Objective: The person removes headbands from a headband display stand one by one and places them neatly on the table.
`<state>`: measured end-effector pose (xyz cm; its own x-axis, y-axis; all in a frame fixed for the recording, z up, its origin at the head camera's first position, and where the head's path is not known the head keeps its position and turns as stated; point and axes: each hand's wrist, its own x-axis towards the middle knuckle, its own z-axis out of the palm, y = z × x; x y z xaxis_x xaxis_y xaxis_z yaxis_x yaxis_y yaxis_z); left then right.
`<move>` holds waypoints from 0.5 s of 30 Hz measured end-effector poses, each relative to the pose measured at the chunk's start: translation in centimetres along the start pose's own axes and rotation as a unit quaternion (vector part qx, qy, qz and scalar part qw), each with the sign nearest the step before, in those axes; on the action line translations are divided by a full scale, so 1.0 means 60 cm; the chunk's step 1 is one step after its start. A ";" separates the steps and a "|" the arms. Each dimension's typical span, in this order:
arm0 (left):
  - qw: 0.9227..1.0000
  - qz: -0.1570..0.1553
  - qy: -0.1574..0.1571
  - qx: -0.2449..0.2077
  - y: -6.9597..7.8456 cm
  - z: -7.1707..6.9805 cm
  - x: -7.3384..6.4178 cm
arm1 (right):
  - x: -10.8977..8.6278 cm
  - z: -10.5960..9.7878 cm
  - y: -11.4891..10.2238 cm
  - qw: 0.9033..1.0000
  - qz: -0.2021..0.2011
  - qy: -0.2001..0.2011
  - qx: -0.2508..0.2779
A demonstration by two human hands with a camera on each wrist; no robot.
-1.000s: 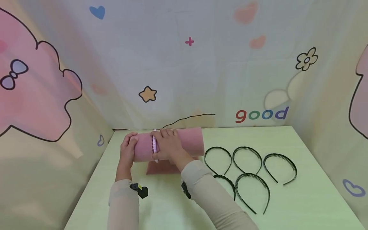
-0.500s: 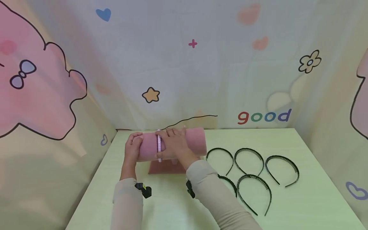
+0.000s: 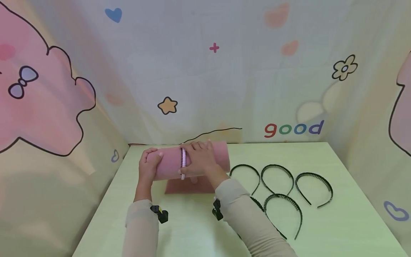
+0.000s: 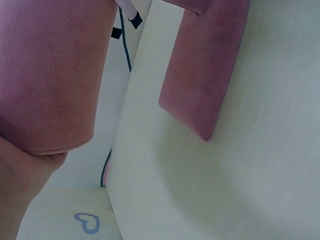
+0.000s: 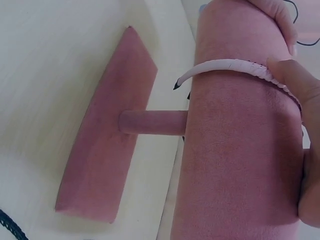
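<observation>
A pink plush headband stand has a horizontal roll on a short post above a flat base. My left hand grips the roll's left end; the left wrist view shows that hand under the end's rim. A white-lilac headband with dark teeth and black tips sits over the roll, left of its middle. My right hand lies over the roll with fingers across the top, thumb and forefinger holding the headband. In the right wrist view, the thumb presses on the headband.
Several black toothed headbands, one of them a nearer one, lie on the pale green table right of the stand. My right sleeve partly covers one. A cartoon-printed curtain closes off the back and sides.
The white-lilac headband has shifted rightward along the roll, with my right hand moving along with it. My left hand keeps its grip on the roll's left end.
</observation>
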<state>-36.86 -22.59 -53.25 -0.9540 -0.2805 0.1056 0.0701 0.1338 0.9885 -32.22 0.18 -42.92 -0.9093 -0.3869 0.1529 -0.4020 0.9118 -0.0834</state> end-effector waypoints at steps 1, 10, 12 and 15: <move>1.000 -0.007 -0.003 0.001 0.013 0.002 -0.008 | -0.001 0.000 0.002 1.000 0.000 0.000 0.007; 1.000 0.005 0.002 -0.008 0.023 0.002 -0.016 | -0.011 -0.009 0.007 0.999 0.003 0.007 0.038; 1.000 0.000 0.000 -0.009 0.011 0.001 -0.008 | -0.012 -0.011 0.008 0.999 0.002 0.009 0.038; 1.000 0.007 0.002 -0.026 0.042 0.004 -0.030 | -0.014 -0.012 0.011 0.999 0.000 0.014 0.034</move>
<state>-35.02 -21.54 -50.97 -0.9517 -0.2827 0.1195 0.0985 0.0876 0.9913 -31.66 1.17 -42.38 -0.9066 -0.3819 0.1796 -0.4090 0.9000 -0.1507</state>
